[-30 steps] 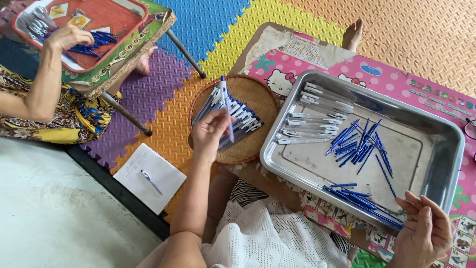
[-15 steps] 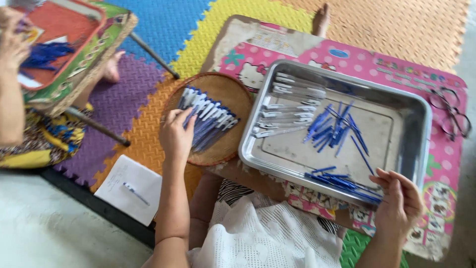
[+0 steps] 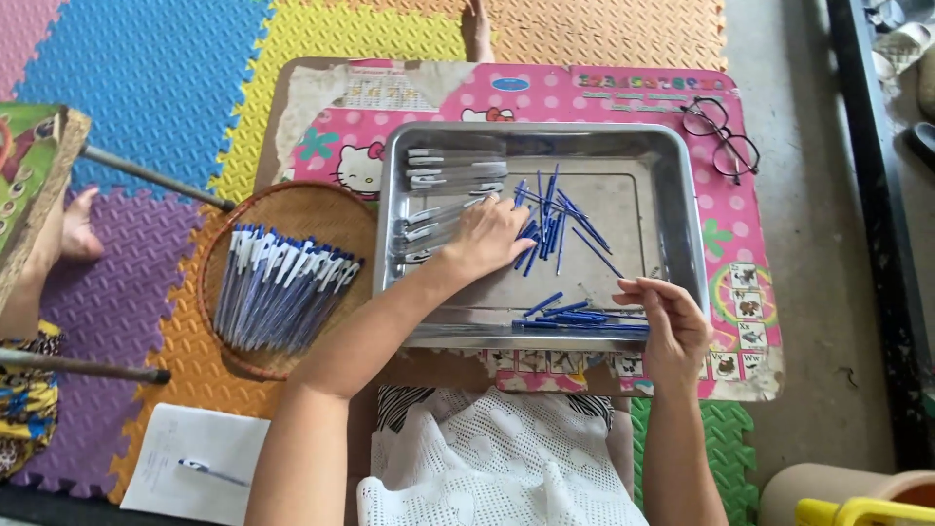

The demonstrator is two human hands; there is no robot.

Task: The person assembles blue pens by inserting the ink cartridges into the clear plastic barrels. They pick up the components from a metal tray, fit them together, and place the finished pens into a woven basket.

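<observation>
Eyeglasses (image 3: pixel 722 130) beside metal tray (image 3: pixel 682 209)

We count one metal tray (image 3: pixel 682 205), one round basket (image 3: pixel 292 209), one pair of glasses (image 3: pixel 721 131), one sheet of paper (image 3: pixel 190 472) with one pen (image 3: pixel 209 472) on it, and our two hands (image 3: pixel 487 239) (image 3: pixel 672 321). The pens in the basket and the pen parts in the tray are too many to count.

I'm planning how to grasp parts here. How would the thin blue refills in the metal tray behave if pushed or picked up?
The blue refills look thin and round, so probably light and apt to roll or slide on the smooth tray. They lie crossed in a loose heap, so a push would likely scatter several. Being so slender, they may flex slightly.
</observation>
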